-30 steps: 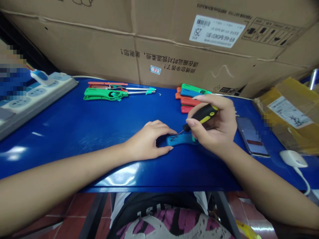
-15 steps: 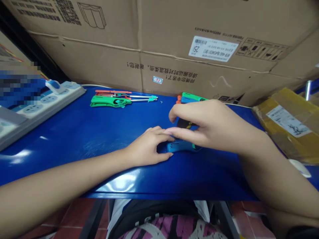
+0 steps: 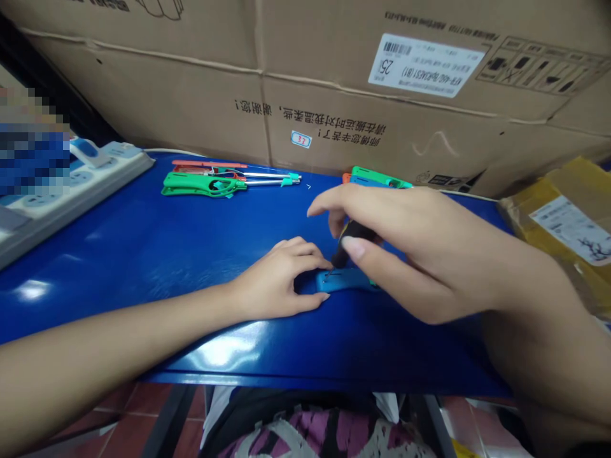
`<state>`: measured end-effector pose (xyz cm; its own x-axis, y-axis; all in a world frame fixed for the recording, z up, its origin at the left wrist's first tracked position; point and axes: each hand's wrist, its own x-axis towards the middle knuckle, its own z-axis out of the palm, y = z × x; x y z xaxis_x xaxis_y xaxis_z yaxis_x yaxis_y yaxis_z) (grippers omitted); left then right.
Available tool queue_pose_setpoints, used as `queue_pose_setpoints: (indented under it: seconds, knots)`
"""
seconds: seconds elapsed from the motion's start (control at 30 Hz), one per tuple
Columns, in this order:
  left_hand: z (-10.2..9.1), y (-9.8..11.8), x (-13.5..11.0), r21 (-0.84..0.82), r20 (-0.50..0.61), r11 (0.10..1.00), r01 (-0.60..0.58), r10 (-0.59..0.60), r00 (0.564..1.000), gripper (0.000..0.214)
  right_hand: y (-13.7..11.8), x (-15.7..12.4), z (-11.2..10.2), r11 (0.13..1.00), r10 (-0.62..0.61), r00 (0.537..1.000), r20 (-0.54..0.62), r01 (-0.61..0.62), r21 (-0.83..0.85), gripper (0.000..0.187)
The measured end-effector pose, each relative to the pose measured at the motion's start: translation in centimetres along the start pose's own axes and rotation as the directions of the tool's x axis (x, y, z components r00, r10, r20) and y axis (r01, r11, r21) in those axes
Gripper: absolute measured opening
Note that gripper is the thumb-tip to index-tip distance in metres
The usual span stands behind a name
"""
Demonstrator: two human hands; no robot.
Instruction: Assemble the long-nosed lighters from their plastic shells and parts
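Note:
On the blue table lies a blue lighter (image 3: 344,278), its right end hidden behind my right hand. My left hand (image 3: 286,280) grips the lighter's left end between thumb and fingers, holding it against the tabletop. A short screwdriver (image 3: 352,243) with a black and yellow handle is pinched in my right hand (image 3: 405,248). It tilts, and its thin shaft points down at the lighter's upper face close to my left fingertips. Whether the tip sits in a screw is too small to tell.
Green and red long-necked lighters (image 3: 205,184) lie at the back left. More green, blue and red lighter bodies (image 3: 377,177) rest behind my right hand. A power strip (image 3: 86,181) is at the left, a taped carton (image 3: 563,216) at the right, and a large cardboard box (image 3: 191,95) behind.
My right hand has turned and shifted, bringing the screwdriver's shaft into view over the lighter's left end. My left hand keeps its hold. The view has tilted slightly downward.

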<state>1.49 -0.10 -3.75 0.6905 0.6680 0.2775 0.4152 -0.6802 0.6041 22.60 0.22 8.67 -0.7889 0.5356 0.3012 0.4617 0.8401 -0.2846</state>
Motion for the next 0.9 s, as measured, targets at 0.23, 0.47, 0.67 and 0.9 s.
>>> queue_pose_setpoints:
  seconds: [0.23, 0.47, 0.67, 0.9]
  knots:
    - [0.0, 0.1, 0.1, 0.002, -0.004, 1.0, 0.006, -0.006, 1.0, 0.035, 0.1, 0.0, 0.0, 0.974, -0.057, 0.997, 0.056, 0.068, -0.218, 0.032]
    - [0.0, -0.1, 0.1, -0.001, -0.029, 1.0, -0.01, 0.01, 1.0, 0.031, 0.5, -0.1, -0.5, 0.971, -0.066, 0.995, 0.074, 0.081, -0.225, 0.042]
    - [0.0, -0.2, 0.2, 0.014, -0.077, 0.999, -0.031, 0.032, 0.997, 0.027, 0.9, 0.0, -0.3, 0.976, -0.034, 0.998, 0.052, 0.044, -0.211, 0.038]
    - [0.0, -0.3, 0.2, -0.005, -0.058, 1.0, -0.017, 0.017, 0.998, 0.032, 0.6, -0.3, -1.1, 0.994, -0.088, 0.985, 0.148, 0.096, -0.045, 0.03]
